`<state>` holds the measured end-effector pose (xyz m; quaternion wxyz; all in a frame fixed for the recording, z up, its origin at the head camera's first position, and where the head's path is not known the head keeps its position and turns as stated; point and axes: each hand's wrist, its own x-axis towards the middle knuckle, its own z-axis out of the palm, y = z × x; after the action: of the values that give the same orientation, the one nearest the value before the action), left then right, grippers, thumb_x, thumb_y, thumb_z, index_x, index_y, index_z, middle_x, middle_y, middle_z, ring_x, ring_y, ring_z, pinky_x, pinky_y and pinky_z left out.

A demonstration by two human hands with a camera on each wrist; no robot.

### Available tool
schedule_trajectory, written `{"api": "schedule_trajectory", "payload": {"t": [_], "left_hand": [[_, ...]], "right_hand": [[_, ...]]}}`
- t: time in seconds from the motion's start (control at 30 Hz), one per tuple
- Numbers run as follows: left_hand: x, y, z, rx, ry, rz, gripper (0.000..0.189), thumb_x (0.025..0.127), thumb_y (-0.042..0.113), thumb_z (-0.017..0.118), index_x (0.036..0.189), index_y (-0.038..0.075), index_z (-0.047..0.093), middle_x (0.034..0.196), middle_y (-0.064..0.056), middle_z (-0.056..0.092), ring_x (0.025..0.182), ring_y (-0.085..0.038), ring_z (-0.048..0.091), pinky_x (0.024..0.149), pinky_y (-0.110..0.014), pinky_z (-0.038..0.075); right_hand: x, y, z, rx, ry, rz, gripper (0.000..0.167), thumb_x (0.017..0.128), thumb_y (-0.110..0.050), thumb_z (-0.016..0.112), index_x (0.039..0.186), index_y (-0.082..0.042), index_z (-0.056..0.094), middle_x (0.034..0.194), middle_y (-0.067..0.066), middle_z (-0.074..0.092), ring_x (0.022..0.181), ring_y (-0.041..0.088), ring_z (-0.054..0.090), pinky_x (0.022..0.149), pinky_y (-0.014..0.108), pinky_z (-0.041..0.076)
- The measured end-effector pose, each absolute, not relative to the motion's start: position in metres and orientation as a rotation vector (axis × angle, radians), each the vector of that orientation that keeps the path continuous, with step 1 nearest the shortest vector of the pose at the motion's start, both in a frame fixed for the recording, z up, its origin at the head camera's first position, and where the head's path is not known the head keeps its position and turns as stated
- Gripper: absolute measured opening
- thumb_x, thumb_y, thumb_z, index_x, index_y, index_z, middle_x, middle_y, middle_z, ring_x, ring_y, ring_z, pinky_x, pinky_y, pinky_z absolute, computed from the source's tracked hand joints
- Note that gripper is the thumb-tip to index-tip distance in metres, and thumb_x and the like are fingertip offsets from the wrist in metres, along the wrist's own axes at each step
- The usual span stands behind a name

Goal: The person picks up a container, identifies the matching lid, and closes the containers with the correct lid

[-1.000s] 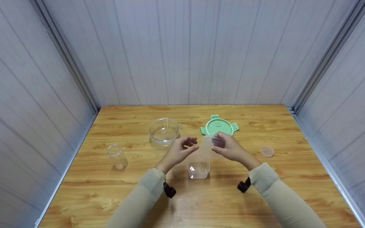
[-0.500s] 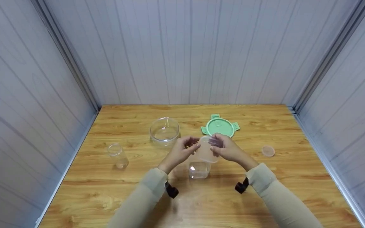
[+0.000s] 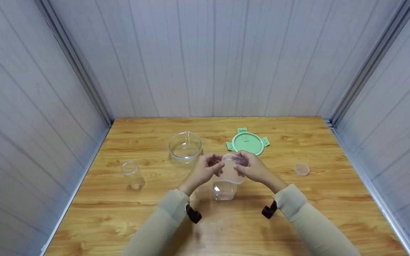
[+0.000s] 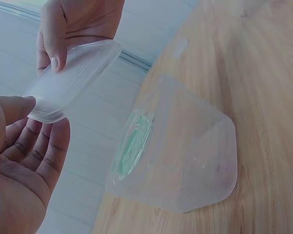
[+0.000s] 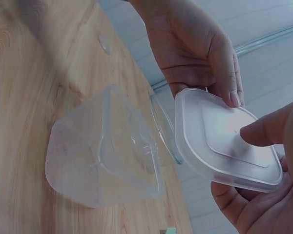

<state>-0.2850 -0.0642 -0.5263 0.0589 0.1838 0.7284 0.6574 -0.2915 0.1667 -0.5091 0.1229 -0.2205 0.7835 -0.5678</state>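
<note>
Both hands hold a translucent square lid with rounded corners (image 3: 232, 174) above the middle of the table. My left hand (image 3: 204, 169) pinches its left edge, thumb on top and fingers underneath, as the left wrist view shows. On the opposite side my right hand (image 3: 256, 169) grips it, the thumb (image 5: 263, 131) lying on the upper face. Below the lid, apart from it, a translucent square plastic container (image 5: 88, 156) stands upright and uncovered on the table. In the head view the lid and hands hide part of the container (image 3: 224, 193).
A round glass bowl (image 3: 185, 158) stands behind the left hand, and a glass jar (image 3: 132, 176) further left. A green round lid with clip tabs (image 3: 247, 143) lies behind the right hand. One small round clear lid (image 3: 301, 169) rests on the wooden table (image 3: 333, 213) at right.
The lid has shifted slightly left and tilted so its face shows more. My left hand, apart from the lid a second ago, has closed on its edge. The container has not moved.
</note>
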Motion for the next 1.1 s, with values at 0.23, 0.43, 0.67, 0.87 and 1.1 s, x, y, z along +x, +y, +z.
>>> {"api": "schedule_trajectory", "payload": {"t": [0.23,0.43,0.67,0.87,1.1], "left_hand": [[-0.283,-0.066,-0.528,0.498,2.181,2.017,0.017,0.105,-0.002,0.064,0.116,-0.015,0.066,0.093,-0.005,0.068,0.072,-0.009,0.065,0.065,-0.021,0.06],[-0.283,-0.07,-0.53,0.425,2.19,2.03,0.016,0.105,-0.002,0.063,0.116,-0.014,0.064,0.093,-0.004,0.065,0.073,-0.008,0.064,0.066,-0.02,0.06],[-0.281,-0.076,-0.533,0.372,2.196,2.058,0.015,0.106,0.0,0.063,0.116,-0.012,0.063,0.094,-0.004,0.063,0.073,-0.009,0.064,0.067,-0.02,0.06],[-0.281,-0.078,-0.537,0.399,2.18,2.092,0.023,0.106,-0.002,0.063,0.125,-0.014,0.059,0.095,-0.005,0.062,0.07,-0.009,0.065,0.066,-0.022,0.061],[-0.28,-0.083,-0.537,0.491,2.264,1.97,0.053,0.098,-0.001,0.075,0.146,-0.009,0.055,0.103,-0.009,0.065,0.078,-0.01,0.066,0.07,-0.022,0.06]], "right_hand": [[-0.29,0.168,-0.513,-0.613,2.361,-1.637,0.041,0.104,-0.003,0.066,0.14,0.009,0.05,0.127,0.029,0.064,0.088,0.019,0.066,0.073,0.025,0.059],[-0.287,0.171,-0.516,-0.63,2.373,-1.65,0.041,0.105,-0.002,0.065,0.142,0.008,0.05,0.123,0.031,0.063,0.087,0.018,0.066,0.07,0.024,0.058],[-0.287,0.174,-0.522,-0.668,2.375,-1.675,0.044,0.103,0.001,0.066,0.141,0.013,0.048,0.102,0.018,0.065,0.075,0.014,0.063,0.065,0.026,0.058],[-0.287,0.173,-0.525,-0.708,2.365,-1.703,0.04,0.103,0.004,0.064,0.14,0.012,0.049,0.091,0.01,0.064,0.069,0.013,0.063,0.063,0.028,0.059],[-0.288,0.171,-0.527,-0.659,2.331,-1.738,0.051,0.103,0.005,0.063,0.151,0.01,0.046,0.087,0.002,0.055,0.068,0.01,0.062,0.063,0.022,0.056]]}}
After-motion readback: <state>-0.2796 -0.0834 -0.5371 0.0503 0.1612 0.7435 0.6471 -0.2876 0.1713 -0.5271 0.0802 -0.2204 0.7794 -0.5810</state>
